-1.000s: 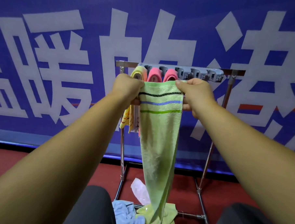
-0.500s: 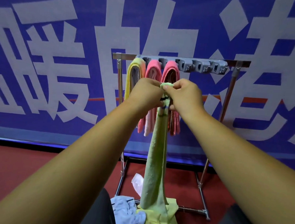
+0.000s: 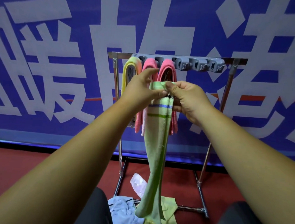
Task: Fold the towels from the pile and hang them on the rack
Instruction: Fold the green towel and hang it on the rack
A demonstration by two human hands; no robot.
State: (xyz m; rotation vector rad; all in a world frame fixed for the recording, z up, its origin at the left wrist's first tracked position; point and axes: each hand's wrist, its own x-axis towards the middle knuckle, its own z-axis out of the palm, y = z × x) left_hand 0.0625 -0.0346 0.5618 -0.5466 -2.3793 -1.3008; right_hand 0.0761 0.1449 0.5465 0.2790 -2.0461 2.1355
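Since the frame half a second ago, the left hand [image 3: 141, 90] has been loosened from its tight bunch beside the right hand [image 3: 187, 100], and the top of the green towel [image 3: 157, 129] has been spread a little wider. The towel is held up in front of the rack [image 3: 228, 91], folded lengthwise into a narrow strip, with its blue and green stripes turned toward the camera. Its upper edge is pinched under the right thumb, with the right fingers curled behind the cloth. The left side of the fold is pressed by the left thumb. The left forefinger is stretched upward, and the remaining left fingers are hidden behind the cloth. The towel's lower end is hung down to the pile [image 3: 122, 210] of blue and pale green cloth, which is laid on the red floor [image 3: 39, 166] at the rack's bottom rail. A clear plastic bag [image 3: 138, 182] is seen just behind the pile. On the left part of the rack's top bar, a yellow towel [image 3: 128, 72] and two pink towels [image 3: 149, 68] are draped over the grey hook strip [image 3: 196, 63]. A blue banner [image 3: 60, 74] with large white characters is stretched behind everything.
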